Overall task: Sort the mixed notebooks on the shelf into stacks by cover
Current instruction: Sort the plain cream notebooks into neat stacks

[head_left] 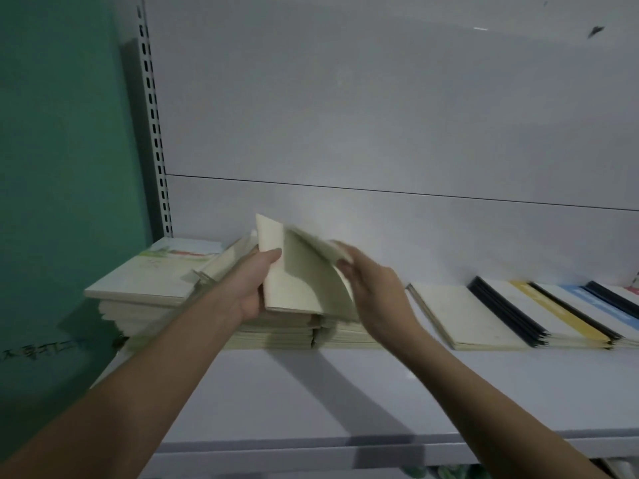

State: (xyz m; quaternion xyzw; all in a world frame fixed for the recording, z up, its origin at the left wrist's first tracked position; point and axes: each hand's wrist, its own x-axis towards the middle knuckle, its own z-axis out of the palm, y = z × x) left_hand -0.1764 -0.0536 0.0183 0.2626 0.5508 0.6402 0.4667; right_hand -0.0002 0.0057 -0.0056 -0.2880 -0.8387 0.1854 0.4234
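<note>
Cream notebook (297, 281) in both hands' grip (254, 288) (371, 292), seemingly bent, above stack (276, 335).

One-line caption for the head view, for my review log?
Both hands, left hand and right hand, hold a cream notebook above cream stacks on the white shelf.

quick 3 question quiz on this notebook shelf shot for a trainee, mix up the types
1. True or false: both hands grip the cream notebook.
2. Multiple choice: where does the stack with the green-illustrated cover sit? A) far left of the shelf B) far right C) on the floor
3. Fill in: the fanned notebooks to the right of the hands have black, yellow and ____ edge bands.

Key
1. True: the left hand holds its lower left edge and the right hand bends its cover.
2. A
3. blue
</note>
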